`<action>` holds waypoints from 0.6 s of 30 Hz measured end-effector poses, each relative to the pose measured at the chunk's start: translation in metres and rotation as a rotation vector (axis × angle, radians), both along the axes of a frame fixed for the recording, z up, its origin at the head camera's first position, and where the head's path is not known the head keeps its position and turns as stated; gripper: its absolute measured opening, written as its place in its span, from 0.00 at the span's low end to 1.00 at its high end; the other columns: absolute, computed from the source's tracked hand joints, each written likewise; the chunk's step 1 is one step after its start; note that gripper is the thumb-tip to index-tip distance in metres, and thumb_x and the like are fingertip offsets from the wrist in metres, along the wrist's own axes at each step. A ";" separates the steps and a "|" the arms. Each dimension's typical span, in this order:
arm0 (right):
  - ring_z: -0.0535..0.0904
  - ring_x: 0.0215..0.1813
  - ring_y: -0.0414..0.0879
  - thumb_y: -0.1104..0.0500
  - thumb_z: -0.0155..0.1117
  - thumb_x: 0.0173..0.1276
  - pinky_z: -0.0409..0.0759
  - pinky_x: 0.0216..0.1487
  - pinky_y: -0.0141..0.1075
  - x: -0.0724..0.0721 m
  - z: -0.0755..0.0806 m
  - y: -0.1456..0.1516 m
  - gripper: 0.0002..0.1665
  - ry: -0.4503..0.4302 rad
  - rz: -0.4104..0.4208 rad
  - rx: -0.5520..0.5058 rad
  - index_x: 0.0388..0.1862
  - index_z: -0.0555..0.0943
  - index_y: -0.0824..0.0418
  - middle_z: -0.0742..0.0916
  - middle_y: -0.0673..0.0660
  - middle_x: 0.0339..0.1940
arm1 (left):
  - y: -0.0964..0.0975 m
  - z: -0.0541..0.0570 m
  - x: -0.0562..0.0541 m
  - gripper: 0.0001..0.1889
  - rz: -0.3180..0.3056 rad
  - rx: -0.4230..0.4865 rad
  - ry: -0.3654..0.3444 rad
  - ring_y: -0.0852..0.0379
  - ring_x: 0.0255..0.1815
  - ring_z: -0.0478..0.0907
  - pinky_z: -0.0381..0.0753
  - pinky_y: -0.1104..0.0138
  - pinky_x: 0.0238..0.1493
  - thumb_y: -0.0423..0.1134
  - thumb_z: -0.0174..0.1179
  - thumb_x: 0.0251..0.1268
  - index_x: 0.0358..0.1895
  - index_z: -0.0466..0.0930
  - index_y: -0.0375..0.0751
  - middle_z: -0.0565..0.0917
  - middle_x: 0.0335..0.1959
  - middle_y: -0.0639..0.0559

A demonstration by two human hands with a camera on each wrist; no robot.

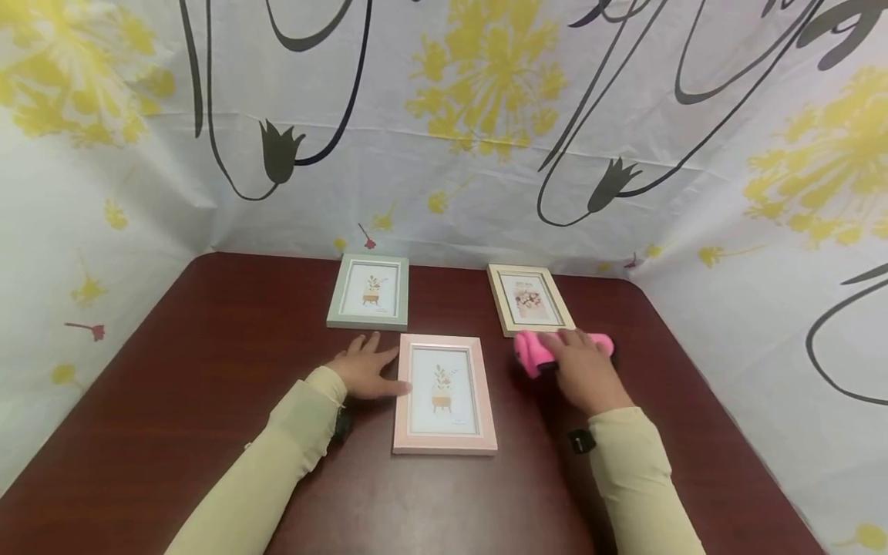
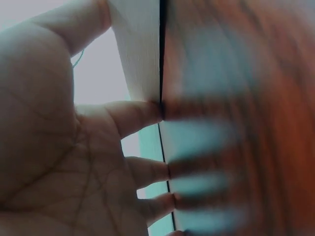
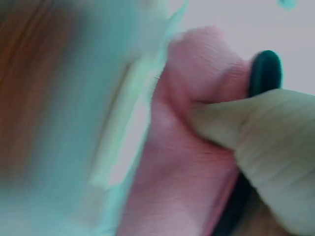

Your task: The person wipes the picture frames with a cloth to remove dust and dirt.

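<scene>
A pink picture frame (image 1: pixel 445 397) lies flat on the dark red table, with a drawing of a potted plant in it. My left hand (image 1: pixel 364 370) rests at its left side, fingers spread, thumb on the frame's left border. In the left wrist view the fingertips of my left hand (image 2: pixel 98 142) meet the tabletop beside the frame's edge (image 2: pixel 138 54). My right hand (image 1: pixel 586 370) grips a soft pink cloth (image 1: pixel 533 353) with black edging, just in front of the cream picture frame (image 1: pixel 530 299). In the right wrist view the thumb presses into the cloth (image 3: pixel 172 162).
A pale green picture frame (image 1: pixel 369 291) lies at the back left, beyond my left hand. The wooden table (image 1: pixel 173 385) ends at a white curtain (image 1: pixel 444 185) printed with yellow and grey flowers, which hangs at the back and both sides.
</scene>
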State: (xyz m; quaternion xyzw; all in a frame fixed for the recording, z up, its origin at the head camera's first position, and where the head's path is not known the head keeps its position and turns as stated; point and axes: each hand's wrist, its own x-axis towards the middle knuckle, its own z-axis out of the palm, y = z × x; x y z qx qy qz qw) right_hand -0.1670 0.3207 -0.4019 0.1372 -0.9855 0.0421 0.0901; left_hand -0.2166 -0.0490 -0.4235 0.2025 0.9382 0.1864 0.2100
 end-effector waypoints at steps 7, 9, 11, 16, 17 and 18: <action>0.52 0.73 0.76 0.63 0.64 0.60 0.56 0.63 0.73 -0.001 -0.024 0.053 0.44 -0.321 -0.040 -0.154 0.76 0.63 0.64 0.63 0.76 0.73 | 0.002 -0.005 0.002 0.43 0.009 0.110 0.027 0.33 0.78 0.46 0.53 0.40 0.71 0.65 0.55 0.67 0.75 0.62 0.38 0.55 0.77 0.33; 0.48 0.74 0.77 0.61 0.64 0.59 0.54 0.65 0.72 0.002 -0.016 0.058 0.46 -0.396 -0.032 -0.227 0.77 0.60 0.64 0.59 0.77 0.75 | 0.000 -0.001 0.001 0.40 0.025 0.169 0.053 0.37 0.77 0.52 0.56 0.44 0.71 0.61 0.55 0.69 0.74 0.64 0.36 0.61 0.75 0.35; 0.47 0.74 0.78 0.58 0.63 0.62 0.54 0.65 0.71 0.006 -0.005 0.058 0.46 -0.423 -0.030 -0.264 0.77 0.59 0.66 0.58 0.77 0.75 | -0.002 0.004 0.001 0.38 0.035 0.223 0.087 0.40 0.75 0.58 0.59 0.47 0.71 0.57 0.57 0.71 0.74 0.63 0.34 0.65 0.73 0.37; 0.57 0.72 0.74 0.52 0.61 0.72 0.59 0.67 0.66 0.003 0.014 0.028 0.38 -0.253 -0.016 -0.280 0.74 0.64 0.70 0.65 0.78 0.72 | -0.005 0.017 0.006 0.33 0.094 0.261 0.287 0.40 0.70 0.67 0.66 0.48 0.67 0.52 0.60 0.70 0.70 0.69 0.34 0.72 0.68 0.37; 0.59 0.72 0.72 0.52 0.60 0.73 0.60 0.67 0.65 0.001 0.014 0.019 0.37 -0.215 -0.021 -0.275 0.74 0.64 0.69 0.65 0.77 0.72 | -0.004 0.018 0.008 0.32 0.106 0.252 0.340 0.40 0.68 0.69 0.68 0.48 0.66 0.52 0.61 0.70 0.69 0.71 0.34 0.74 0.66 0.37; 0.61 0.72 0.72 0.52 0.59 0.74 0.61 0.67 0.64 -0.002 0.013 0.009 0.36 -0.177 -0.018 -0.274 0.74 0.65 0.68 0.66 0.77 0.71 | -0.002 0.019 0.009 0.30 0.118 0.240 0.390 0.40 0.66 0.71 0.70 0.48 0.65 0.52 0.62 0.69 0.67 0.74 0.35 0.75 0.65 0.37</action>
